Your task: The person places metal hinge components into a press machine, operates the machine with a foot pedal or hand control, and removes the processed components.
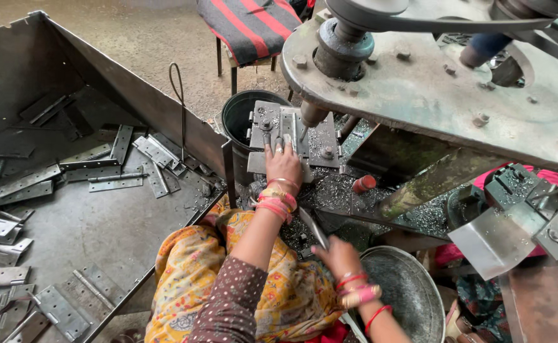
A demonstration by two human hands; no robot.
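From my head camera I look down on a drill press. My left hand [283, 164] lies at the centre of the frame, fingers spread almost flat and pressing down on a hinge plate [286, 130] that sits in the grey metal jig [320, 143]. The fingers clamp nothing; they pin the plate from above. The plate's long axis runs up and down the frame, away from my fingertips, and the drill bit [306, 129] hangs just to the right of it, close beside my fingers.

My right hand [337, 255] is lower, right of centre, blurred. It seems curled around a thin metal strip [314, 227] that slants up and to the left, though I cannot tell how tightly. Just beside it on the right sits a round metal bowl [412, 298].

The left hand is clearly nearer the plate in the jig. Metal shavings [336, 190] litter the table between the hands. At the left of the frame a big steel bin [145, 101] holds loose hinges [117, 181].
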